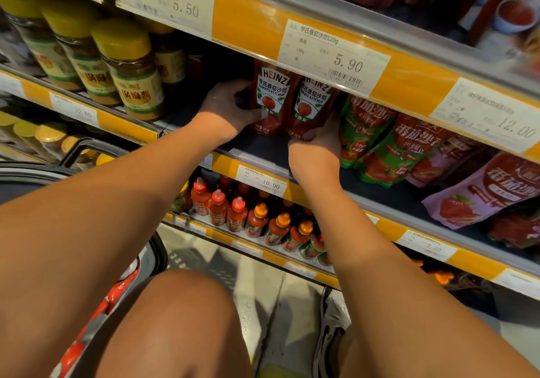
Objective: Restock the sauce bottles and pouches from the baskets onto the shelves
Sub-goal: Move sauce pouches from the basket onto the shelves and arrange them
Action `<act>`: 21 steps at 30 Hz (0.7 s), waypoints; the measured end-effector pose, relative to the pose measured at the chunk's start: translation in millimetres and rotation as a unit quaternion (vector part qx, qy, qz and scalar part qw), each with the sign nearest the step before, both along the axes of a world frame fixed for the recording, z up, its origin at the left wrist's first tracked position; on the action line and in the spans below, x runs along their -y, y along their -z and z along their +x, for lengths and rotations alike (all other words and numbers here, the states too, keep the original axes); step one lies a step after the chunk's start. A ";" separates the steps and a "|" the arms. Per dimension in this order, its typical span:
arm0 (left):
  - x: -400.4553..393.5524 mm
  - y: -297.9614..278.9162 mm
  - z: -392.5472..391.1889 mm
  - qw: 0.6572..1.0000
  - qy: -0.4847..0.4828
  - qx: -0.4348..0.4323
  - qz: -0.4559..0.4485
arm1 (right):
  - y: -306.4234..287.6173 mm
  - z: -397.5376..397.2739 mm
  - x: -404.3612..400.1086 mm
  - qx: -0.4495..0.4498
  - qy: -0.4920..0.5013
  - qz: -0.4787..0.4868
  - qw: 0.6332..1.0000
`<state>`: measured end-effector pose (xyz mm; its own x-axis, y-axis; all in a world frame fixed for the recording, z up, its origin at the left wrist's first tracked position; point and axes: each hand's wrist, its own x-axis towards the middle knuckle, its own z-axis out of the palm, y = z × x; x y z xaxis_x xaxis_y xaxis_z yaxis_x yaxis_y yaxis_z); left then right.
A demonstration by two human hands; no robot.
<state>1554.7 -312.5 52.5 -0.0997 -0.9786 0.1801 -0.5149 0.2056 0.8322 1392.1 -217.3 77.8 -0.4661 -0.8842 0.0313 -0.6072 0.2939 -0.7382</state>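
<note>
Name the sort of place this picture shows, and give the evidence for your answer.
Most likely a supermarket aisle. Orange shelf edges carry printed price tags, rows of identical sauce bottles fill the lower shelf, and both hands hold Heinz ketchup pouches on the shelf.

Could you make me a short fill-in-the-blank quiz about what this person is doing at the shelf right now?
1. The left hand and the right hand each hold a red ketchup pouch bearing the brand name ____.
2. The price tag directly above those pouches reads ____.
3. The jars to the left of the pouches have lids coloured ____.
4. The pouches just to the right of the right hand are red and ____.

Missing words: Heinz; 5.90; yellow; green
</note>
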 end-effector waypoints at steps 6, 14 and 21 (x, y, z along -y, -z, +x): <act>1.1 2.7 -2.8 1.000 0.001 -0.010 0.005 | 7.5 1.4 -5.1 0.019 0.025 -0.030 0.999; 6.0 2.2 -12.0 1.000 0.016 -0.006 0.012 | 3.3 -6.2 -5.9 0.018 0.017 -0.054 0.998; 1.3 -3.1 -11.3 0.999 0.012 0.028 0.013 | -2.5 -7.2 -11.7 0.014 -0.007 -0.039 0.999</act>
